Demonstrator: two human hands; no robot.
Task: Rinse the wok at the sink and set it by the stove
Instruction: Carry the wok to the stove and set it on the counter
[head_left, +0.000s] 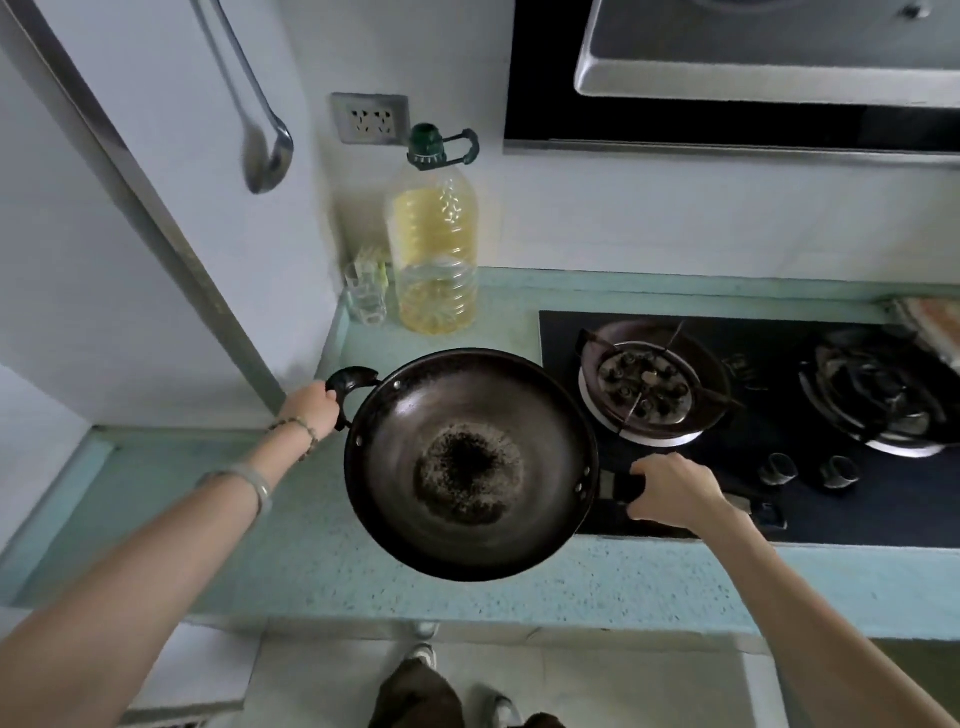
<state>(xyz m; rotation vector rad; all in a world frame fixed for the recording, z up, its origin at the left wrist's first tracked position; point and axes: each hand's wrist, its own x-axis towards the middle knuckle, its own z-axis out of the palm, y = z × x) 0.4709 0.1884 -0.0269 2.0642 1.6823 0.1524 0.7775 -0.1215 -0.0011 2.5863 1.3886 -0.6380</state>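
Now | one wok (470, 462) | left hand (311, 410), right hand (670, 491) gripping it | two burners (644, 387) (872, 395)

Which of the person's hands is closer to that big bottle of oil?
Left. The left hand grips one handle of the wok, in front-left of the oil bottle; the right hand grips the opposite handle, farther away over the front edge of the stove.

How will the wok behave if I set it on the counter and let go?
Likely rigid and fairly heavy: the wok looks like dark metal, and the left hand and right hand each grip a handle. Its rounded bowl suggests it may rock or tip on the flat counter.
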